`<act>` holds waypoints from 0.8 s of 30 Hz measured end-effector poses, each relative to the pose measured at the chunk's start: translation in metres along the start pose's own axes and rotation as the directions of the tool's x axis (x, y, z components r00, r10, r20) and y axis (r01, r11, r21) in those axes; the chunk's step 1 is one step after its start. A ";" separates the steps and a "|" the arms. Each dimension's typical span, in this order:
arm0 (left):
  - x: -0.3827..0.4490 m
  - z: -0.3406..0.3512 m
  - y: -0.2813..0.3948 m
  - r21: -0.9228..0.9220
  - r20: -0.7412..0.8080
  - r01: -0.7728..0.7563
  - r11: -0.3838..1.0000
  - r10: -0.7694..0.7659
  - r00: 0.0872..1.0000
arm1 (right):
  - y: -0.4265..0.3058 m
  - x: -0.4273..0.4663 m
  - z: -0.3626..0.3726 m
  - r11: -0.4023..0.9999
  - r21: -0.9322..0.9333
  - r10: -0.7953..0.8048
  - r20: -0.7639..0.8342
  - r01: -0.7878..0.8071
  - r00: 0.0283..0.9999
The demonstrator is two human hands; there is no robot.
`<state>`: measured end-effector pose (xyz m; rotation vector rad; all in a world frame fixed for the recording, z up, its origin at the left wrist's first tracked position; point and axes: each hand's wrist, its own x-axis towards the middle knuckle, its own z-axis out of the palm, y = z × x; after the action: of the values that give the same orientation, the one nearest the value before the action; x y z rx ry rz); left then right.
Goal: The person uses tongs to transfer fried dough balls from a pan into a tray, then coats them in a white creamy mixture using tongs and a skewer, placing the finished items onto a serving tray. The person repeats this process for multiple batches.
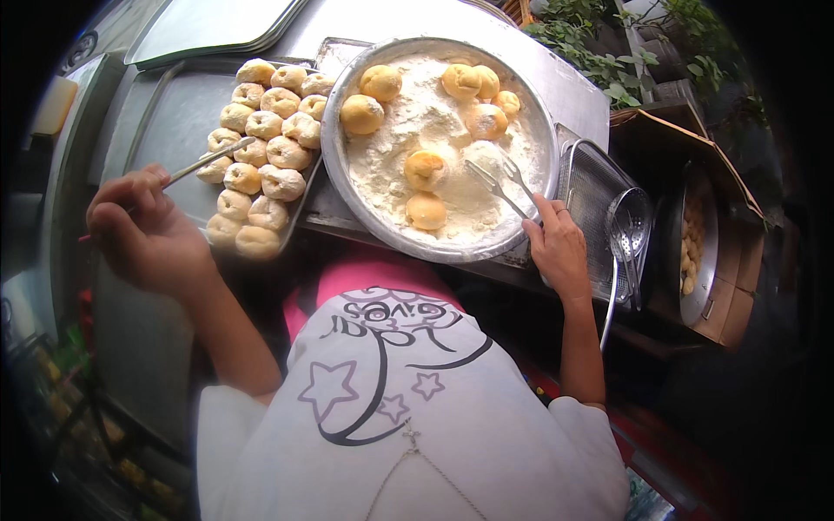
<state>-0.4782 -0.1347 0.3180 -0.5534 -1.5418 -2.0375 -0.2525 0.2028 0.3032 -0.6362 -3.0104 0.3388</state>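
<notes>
A thin, narrow-bladed tool (208, 159) is in my left hand (146, 241), its tip above powdered, doughnut-like buns (266, 125) packed in rows on a metal tray (307, 207). My right hand (560, 254) grips metal tongs (498, 187) over a large metal bowl (337, 172). Between or beside the tongs' prongs lies a bun thickly coated in powder (483, 156); whether they pinch it, I cannot tell. Pale powder (410, 117) fills the bowl, with several golden buns on it, two of them (425, 169) near the middle front.
Right of the bowl sits a wire-mesh basket (589, 166) with a perforated ladle (629, 218) whose handle juts toward me. Beyond it, a cardboard box (733, 286) holds a pan (704, 280) of small golden pieces. Stacked metal trays (215, 26) stand back left; leafy plants (599, 52) back right.
</notes>
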 end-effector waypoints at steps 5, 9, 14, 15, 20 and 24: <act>0.001 0.011 0.006 -0.020 -0.002 -0.006 1.000 0.006 1.000 | 0.005 -0.003 -0.008 0.977 0.146 0.132 0.145 -0.153 0.981; 0.001 0.032 0.010 -0.212 0.145 0.020 0.977 0.011 0.989 | 0.013 0.005 -0.013 0.983 0.177 0.010 0.165 -0.040 0.986; -0.012 0.074 0.006 -0.490 0.347 0.172 0.854 0.010 0.938 | -0.004 0.013 0.004 0.997 0.016 -0.075 0.122 0.074 0.990; -0.016 0.083 0.005 -0.531 0.400 0.214 0.820 0.020 0.916 | -0.007 0.011 0.002 0.996 -0.075 -0.044 0.104 0.052 0.994; -0.051 0.137 -0.010 -0.610 0.548 0.461 0.645 -0.076 0.833 | -0.015 0.009 -0.002 0.957 -0.252 -0.132 0.070 0.145 0.989; -0.064 0.161 -0.011 -0.556 0.639 0.551 0.623 -0.104 0.762 | -0.012 0.011 0.005 0.970 -0.203 -0.129 0.039 0.134 0.991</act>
<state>-0.4337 0.0334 0.3144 -1.3472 -1.0800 -3.0128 -0.2676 0.1953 0.3009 -0.4421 -3.1169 0.0294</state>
